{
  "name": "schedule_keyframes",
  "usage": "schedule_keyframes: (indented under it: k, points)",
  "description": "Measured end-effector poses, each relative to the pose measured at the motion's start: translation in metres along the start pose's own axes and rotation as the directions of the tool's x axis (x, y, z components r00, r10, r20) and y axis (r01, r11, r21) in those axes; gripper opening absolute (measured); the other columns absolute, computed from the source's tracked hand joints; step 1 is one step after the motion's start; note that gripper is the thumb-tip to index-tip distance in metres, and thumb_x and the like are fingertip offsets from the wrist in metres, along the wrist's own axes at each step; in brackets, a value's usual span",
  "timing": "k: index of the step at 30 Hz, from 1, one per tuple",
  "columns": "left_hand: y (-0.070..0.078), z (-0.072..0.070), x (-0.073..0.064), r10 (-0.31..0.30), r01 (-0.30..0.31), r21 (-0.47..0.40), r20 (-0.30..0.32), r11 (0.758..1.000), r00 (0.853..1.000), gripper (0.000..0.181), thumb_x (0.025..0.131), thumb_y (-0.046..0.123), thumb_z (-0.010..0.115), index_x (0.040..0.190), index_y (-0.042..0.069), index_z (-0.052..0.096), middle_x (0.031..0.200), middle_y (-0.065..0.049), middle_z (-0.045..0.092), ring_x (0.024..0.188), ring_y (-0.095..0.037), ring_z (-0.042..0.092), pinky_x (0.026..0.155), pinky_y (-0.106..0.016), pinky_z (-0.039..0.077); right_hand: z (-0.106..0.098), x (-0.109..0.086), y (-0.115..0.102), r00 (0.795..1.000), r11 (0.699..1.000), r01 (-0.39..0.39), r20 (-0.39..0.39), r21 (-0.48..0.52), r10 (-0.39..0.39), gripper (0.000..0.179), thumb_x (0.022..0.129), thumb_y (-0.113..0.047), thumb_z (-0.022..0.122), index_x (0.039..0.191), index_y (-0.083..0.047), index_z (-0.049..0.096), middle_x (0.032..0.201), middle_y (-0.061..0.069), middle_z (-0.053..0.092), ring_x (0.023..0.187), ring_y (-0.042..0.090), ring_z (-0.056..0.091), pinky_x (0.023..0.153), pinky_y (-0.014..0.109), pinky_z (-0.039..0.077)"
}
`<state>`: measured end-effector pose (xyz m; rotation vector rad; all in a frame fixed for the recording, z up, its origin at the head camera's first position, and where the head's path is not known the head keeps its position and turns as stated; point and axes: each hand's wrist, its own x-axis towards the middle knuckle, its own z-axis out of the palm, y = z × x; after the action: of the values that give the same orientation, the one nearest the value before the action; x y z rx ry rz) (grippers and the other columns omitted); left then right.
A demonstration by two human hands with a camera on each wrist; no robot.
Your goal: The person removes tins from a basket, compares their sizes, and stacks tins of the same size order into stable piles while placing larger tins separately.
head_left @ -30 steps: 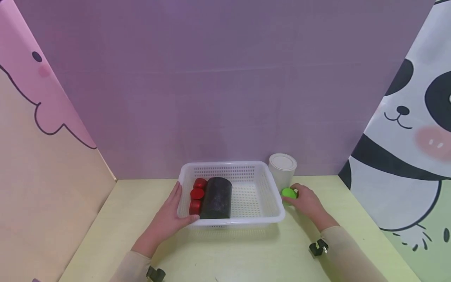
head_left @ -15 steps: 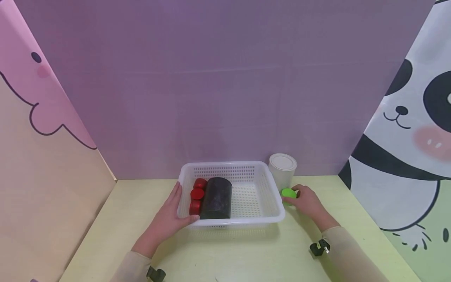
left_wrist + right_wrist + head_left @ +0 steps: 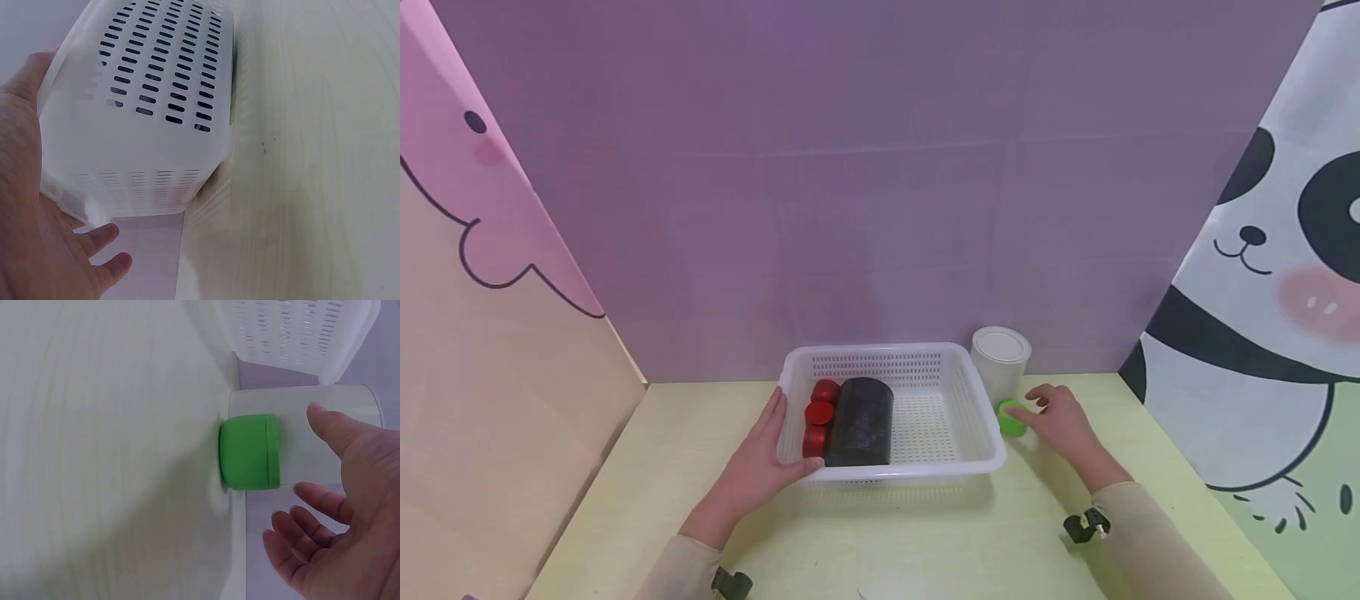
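Observation:
My left hand (image 3: pixel 756 462) holds the near left corner of a white plastic basket (image 3: pixel 917 471), its thumb on the front rim and its fingers along the left side. In the left wrist view, the two lowest fingers hang free. On the right, my right hand (image 3: pixel 1060 423) hovers beside a small green lidded jar (image 3: pixel 1011 423), thumb and fingers spread. The right wrist view shows a gap between that hand and the upright jar (image 3: pixel 247 452). Behind the jar stands a white cylindrical can (image 3: pixel 1000 362).
Inside the basket, a black cylinder (image 3: pixel 860 423) lies on its side next to several small red containers (image 3: pixel 818 412). The basket stands on a light wooden table (image 3: pixel 910 542), with a purple partition (image 3: pixel 880 208) behind and printed panels on both sides.
My right hand has let go of the green jar and drawn slightly back to the right, its fingers opening. The jar stays by the can. My left hand and the basket have not moved.

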<state>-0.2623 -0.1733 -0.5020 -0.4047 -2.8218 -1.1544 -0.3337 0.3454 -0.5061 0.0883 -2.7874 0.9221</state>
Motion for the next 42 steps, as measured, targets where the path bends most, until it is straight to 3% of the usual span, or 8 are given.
schedule_keyframes:
  k: [9,14,19,27,35,42]
  points:
    - [0.001,-0.001,0.000,0.000,0.000,0.013,0.004,1.000,1.000,0.127,0.090,0.062,0.085,0.178,0.007,0.011,0.186,-0.011,0.006,0.168,-0.043,0.020,0.123,-0.068,0.038,-0.005,-0.001,-0.020,0.983,0.994,0.070,-0.175,0.083,-0.054,0.041,0.107,-0.033,0.076,0.119,0.006,0.069,0.112,0.024,0.067,0.098,0.035,0.066,0.085,0.044,0.054]
    - [0.002,-0.001,0.000,-0.003,0.003,0.012,0.005,1.000,1.000,0.126,0.091,0.059,0.085,0.178,0.008,0.011,0.186,-0.011,0.006,0.168,-0.043,0.019,0.123,-0.068,0.038,-0.008,-0.003,-0.044,0.977,0.983,0.109,-0.197,0.147,-0.079,0.035,0.108,-0.033,0.075,0.116,0.001,0.072,0.103,0.016,0.070,0.094,0.030,0.065,0.080,0.034,0.053]
    - [0.002,0.000,0.000,-0.006,0.006,0.011,0.004,1.000,1.000,0.127,0.091,0.061,0.085,0.179,0.010,0.010,0.186,-0.010,0.005,0.168,-0.042,0.019,0.123,-0.068,0.038,-0.007,-0.003,-0.065,0.982,0.975,0.150,-0.137,0.162,-0.128,0.030,0.106,-0.030,0.077,0.115,-0.002,0.071,0.101,0.012,0.069,0.091,0.026,0.064,0.076,0.031,0.053]
    - [0.001,0.000,0.000,-0.010,0.010,0.016,0.007,1.000,1.000,0.128,0.089,0.067,0.083,0.179,0.011,0.009,0.187,-0.009,0.005,0.168,-0.042,0.019,0.122,-0.069,0.039,-0.008,0.002,-0.097,0.973,0.955,0.232,-0.058,0.185,-0.225,0.030,0.105,-0.025,0.079,0.116,0.001,0.071,0.100,0.012,0.071,0.090,0.026,0.068,0.076,0.034,0.056]
    - [0.000,0.000,0.000,-0.016,0.016,0.008,0.005,1.000,1.000,0.128,0.089,0.066,0.084,0.179,0.012,0.010,0.187,-0.008,0.005,0.168,-0.043,0.021,0.120,-0.070,0.041,-0.009,0.004,-0.132,0.969,0.966,0.185,0.130,0.183,-0.210,0.041,0.105,-0.029,0.078,0.125,0.005,0.066,0.109,0.014,0.066,0.098,0.029,0.063,0.086,0.041,0.054]
    - [0.000,0.001,-0.001,-0.030,0.030,-0.002,0.005,1.000,1.000,0.129,0.089,0.065,0.085,0.179,0.015,0.009,0.187,-0.006,0.005,0.168,-0.042,0.021,0.119,-0.070,0.042,0.001,0.011,-0.147,0.954,0.966,0.191,0.197,0.175,-0.225,0.044,0.104,-0.030,0.078,0.130,0.004,0.065,0.119,0.020,0.068,0.106,0.030,0.064,0.093,0.046,0.056]
